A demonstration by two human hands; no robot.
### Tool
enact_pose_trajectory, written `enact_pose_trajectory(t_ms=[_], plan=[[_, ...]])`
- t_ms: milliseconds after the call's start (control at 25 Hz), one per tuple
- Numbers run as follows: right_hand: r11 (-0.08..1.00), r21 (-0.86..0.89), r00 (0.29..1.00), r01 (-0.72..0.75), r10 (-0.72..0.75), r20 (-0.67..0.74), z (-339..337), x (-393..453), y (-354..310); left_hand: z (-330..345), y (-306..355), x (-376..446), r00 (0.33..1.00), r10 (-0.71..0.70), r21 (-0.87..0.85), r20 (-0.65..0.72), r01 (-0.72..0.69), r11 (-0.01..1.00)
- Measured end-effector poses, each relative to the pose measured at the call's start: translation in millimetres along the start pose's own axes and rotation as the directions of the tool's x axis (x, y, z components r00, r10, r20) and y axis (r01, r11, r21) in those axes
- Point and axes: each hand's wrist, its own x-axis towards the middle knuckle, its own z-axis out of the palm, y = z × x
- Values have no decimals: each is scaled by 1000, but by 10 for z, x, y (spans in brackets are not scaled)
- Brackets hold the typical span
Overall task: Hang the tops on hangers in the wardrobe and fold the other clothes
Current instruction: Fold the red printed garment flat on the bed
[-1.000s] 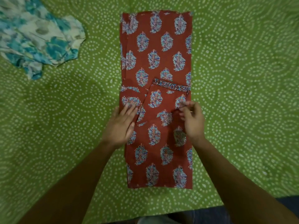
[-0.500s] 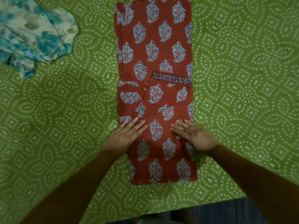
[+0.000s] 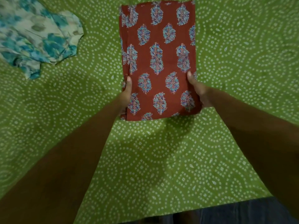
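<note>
The red garment (image 3: 157, 60) lay folded into a long rectangle in the upper centre of the frame, its long axis running from the near edge toward the top of the frame. The left hand (image 3: 125, 97) gripped its lower left edge, thumb on top; the right hand (image 3: 199, 91) gripped the lower right edge the same way, and the near end looked raised off the bedsheet (image 3: 161, 159). A crumpled floral garment (image 3: 37, 38), white and teal, lay in the upper left, well apart, with nothing between the two. The red cloth carried rows of blue leaf-shaped motifs; the sheet was green with white dotted rings.
</note>
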Motion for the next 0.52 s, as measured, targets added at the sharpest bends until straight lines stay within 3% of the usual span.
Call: enact_pose_trajectory(t_ms=[80,240,520], plan=[[988,117,994,105,-105,-10,23,-88,124,98,126,-315,998,41,77,48,-44,996],[949,90,945,301,-284,-160,65,-412,744,67,-104,-714,999,36,256,37,-44,966],[992,66,990,110,-103,-92,402,-1062,1667,78,-831,-1407,990,-139,137,30,133,982]])
